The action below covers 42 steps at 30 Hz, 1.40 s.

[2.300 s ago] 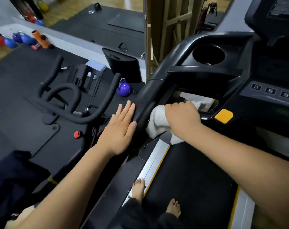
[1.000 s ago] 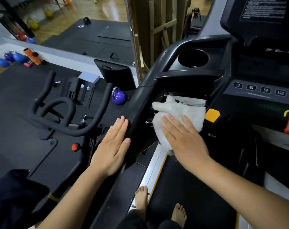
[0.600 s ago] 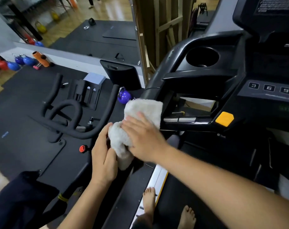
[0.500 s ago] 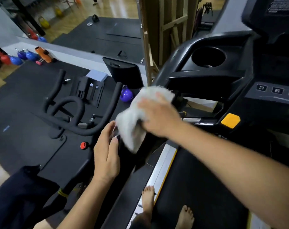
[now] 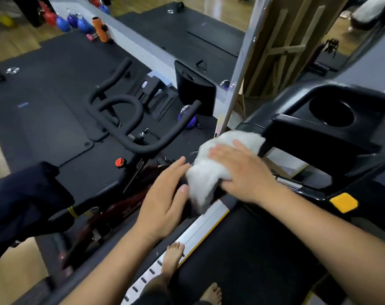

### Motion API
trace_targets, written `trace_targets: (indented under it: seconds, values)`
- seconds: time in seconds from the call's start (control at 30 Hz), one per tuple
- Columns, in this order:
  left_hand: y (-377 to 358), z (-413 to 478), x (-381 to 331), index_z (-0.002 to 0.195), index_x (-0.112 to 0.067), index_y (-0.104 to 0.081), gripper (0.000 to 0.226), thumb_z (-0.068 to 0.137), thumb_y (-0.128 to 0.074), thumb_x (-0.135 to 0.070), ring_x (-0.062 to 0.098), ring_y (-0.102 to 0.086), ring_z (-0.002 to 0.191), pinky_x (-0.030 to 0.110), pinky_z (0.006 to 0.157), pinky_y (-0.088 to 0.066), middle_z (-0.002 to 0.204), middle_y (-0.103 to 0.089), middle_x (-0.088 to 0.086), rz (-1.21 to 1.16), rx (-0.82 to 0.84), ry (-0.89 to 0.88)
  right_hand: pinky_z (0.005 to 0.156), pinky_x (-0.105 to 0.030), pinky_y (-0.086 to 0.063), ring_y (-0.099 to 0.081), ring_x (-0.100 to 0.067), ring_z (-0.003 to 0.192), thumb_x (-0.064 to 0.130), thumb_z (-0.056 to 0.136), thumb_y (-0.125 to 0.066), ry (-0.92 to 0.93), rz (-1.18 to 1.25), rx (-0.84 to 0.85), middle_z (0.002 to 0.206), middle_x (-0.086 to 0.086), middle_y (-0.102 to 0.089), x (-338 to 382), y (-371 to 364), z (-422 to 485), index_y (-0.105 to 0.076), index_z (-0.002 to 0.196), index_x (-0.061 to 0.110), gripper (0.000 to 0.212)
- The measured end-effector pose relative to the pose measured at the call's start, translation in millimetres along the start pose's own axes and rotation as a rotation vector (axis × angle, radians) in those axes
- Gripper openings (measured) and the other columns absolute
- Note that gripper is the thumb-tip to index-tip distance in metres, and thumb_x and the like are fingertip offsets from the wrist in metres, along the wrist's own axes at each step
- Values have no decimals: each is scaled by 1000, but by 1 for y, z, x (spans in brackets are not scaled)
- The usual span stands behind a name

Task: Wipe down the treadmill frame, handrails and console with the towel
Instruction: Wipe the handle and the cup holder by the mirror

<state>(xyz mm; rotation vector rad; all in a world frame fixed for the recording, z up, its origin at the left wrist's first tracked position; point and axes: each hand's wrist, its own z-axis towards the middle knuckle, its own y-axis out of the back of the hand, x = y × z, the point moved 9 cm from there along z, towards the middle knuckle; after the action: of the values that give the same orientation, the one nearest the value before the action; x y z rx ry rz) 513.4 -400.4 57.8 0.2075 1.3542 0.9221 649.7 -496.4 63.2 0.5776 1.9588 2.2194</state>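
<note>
Half a second ago the right hand (image 5: 244, 172) held the towel (image 5: 211, 166) lifted off the rail; now it lies pressed flat over the left handrail (image 5: 248, 126), so the wipe has resumed on the rail's top face, with the console (image 5: 332, 133) apparently left to do. The right hand's grip is spread, palm and fingers flat on the towel rather than pinching it, and the cloth bunches beneath and ahead of the palm, draping down the rail's inner side. The left hand (image 5: 165, 199) rests open just beside the towel, fingertips touching its near edge, seemingly steadying against the rail.
</note>
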Motion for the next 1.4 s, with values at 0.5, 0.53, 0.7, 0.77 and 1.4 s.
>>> trace_targets:
  seconds: [0.5,0.53,0.7,0.77,1.4]
  values:
    - [1,0,6,144,-10,-45,57,93,-55,-34,11,-32,144,13,116,-18,156,-36,2,104,-74,31,120,-34,0,-8,-11,149,36,105,-23,-224,-14,342,162,2,-16,-40,-1,27,-28,152,19,50]
    - [0,0,3,143,-9,-45,57,92,-56,-33,13,-33,143,13,116,-19,155,-36,4,121,-65,9,121,-37,-3,-10,-13,149,37,104,-22,-253,-102,332,162,-1,-18,-51,0,36,-29,151,17,51]
    - [13,0,3,135,-5,-50,48,94,-51,-30,14,-40,137,20,115,-27,147,-43,6,11,-175,38,119,-51,-4,-11,-22,148,51,97,-12,-403,-344,284,161,-5,-19,-47,-9,39,-26,150,15,65]
    - [26,-2,7,129,-1,-54,44,94,-49,-26,18,-44,133,26,114,-31,140,-49,10,-33,-297,47,117,-56,-8,-18,-28,146,54,91,-7,-350,-355,230,158,-9,-27,-7,-18,26,-34,148,16,74]
    - [-5,2,-1,146,-14,-46,53,98,-41,-38,11,-32,145,33,122,-17,154,-42,0,63,30,-51,114,-55,-24,-42,-26,134,46,91,-34,-29,-195,146,144,-2,-50,35,-22,12,-51,138,19,56]
